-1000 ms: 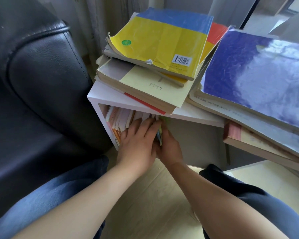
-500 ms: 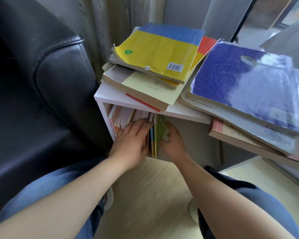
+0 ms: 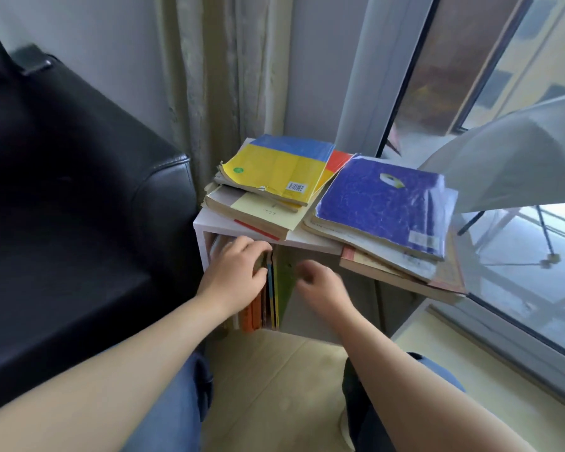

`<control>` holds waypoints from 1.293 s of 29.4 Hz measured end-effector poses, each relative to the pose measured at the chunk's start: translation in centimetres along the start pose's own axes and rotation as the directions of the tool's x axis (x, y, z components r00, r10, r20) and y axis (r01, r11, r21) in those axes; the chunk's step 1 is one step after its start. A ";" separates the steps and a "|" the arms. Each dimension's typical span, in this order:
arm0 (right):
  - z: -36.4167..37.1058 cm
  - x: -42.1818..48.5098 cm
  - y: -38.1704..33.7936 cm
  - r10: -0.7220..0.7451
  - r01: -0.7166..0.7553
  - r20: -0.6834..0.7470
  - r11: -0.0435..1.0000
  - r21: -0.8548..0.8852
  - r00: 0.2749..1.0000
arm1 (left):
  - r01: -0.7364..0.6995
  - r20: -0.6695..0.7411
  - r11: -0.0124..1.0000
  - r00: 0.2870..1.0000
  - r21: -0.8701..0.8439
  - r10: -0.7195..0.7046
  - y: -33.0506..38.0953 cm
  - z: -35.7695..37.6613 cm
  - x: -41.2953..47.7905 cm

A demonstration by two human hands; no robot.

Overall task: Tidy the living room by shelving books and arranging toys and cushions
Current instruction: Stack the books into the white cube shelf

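A small white shelf cube (image 3: 209, 225) stands on the floor between the sofa and the window. Inside it, several thin books (image 3: 268, 298) stand upright at the left, with a green book (image 3: 286, 282) at their right end. My left hand (image 3: 232, 275) lies against these books, its fingers curled over their top front edges. My right hand (image 3: 323, 285) hovers just right of the green book, blurred, fingers loosely bent and holding nothing. On top of the cube lie two untidy stacks, one topped by a yellow-and-blue book (image 3: 274, 168), the other by a purple book (image 3: 379, 200).
A black leather sofa (image 3: 79, 207) fills the left side, close against the cube. A curtain (image 3: 216, 76) hangs behind it. A large window (image 3: 503, 93) and its pale ledge (image 3: 470, 353) run along the right. The purple stack overhangs the cube toward the window. My knees frame the wooden floor.
My right hand has come off the green book and drawn back to the right. My left hand stays on the upright books, fingers now curled. The view has lifted and pulled back.
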State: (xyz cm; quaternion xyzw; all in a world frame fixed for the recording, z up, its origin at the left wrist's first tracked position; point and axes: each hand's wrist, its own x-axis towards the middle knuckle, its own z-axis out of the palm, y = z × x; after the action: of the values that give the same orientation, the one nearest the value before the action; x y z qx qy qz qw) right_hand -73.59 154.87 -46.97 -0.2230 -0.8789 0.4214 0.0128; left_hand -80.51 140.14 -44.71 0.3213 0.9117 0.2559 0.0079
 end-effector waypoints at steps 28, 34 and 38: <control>-12.3 7.2 -2.7 -0.021 -0.040 -0.089 0.773 -0.633 0.996 | 0.132 0.132 0.780 0.955 0.612 -0.265 7.8 -1.6 15.7; -12.6 7.0 -1.5 -0.019 -0.016 -0.058 0.837 -0.547 0.998 | 0.088 0.182 0.794 0.953 0.601 -0.244 8.1 -2.2 16.7; -12.8 6.1 -1.4 0.027 -0.004 0.039 0.871 -0.491 0.999 | 0.073 0.205 0.843 0.955 0.532 -0.212 8.1 -3.6 16.6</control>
State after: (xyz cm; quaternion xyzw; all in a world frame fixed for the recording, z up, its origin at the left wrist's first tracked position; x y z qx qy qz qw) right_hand -76.88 165.98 -38.72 -0.2164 -0.9553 0.1897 -0.0673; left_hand -89.59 153.70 -35.29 0.2725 0.9594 -0.0444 0.0576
